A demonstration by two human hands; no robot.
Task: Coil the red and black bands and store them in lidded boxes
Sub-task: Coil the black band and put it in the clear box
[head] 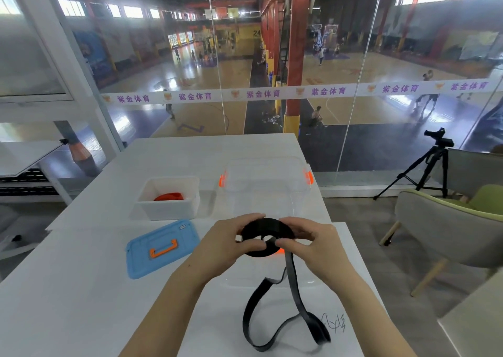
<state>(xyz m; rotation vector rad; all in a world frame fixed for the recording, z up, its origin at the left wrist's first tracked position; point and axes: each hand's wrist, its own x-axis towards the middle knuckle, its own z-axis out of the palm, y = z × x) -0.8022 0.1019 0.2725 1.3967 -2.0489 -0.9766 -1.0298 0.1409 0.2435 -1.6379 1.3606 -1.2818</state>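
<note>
The left hand (pixel 231 243) and right hand (pixel 313 243) are pinching a half-coiled flat black band (pixel 265 228), right of the unlidded white plastic box (pixel 166 211) holding the red fabric band (pixel 168 196).

White table (pixel 81 288) in front, with a black scribble (pixel 334 326) near its right edge. Behind it a glass wall (pixel 394 43), crossed by a white strip (pixel 272 93) with purple characters. Beyond the glass, well below, a wooden court (pixel 226 79) with a red column (pixel 295 57), hoops (pixel 324 29) at the far end and several people (pixel 316 115). On the floor at right, a black tripod (pixel 430 171) with a camera (pixel 438 138) on top, near a grey-and-green chair (pixel 446 228). Far left, a second white table (pixel 24 158); bottom right, the corner of a beige top (pixel 476 324)
</note>
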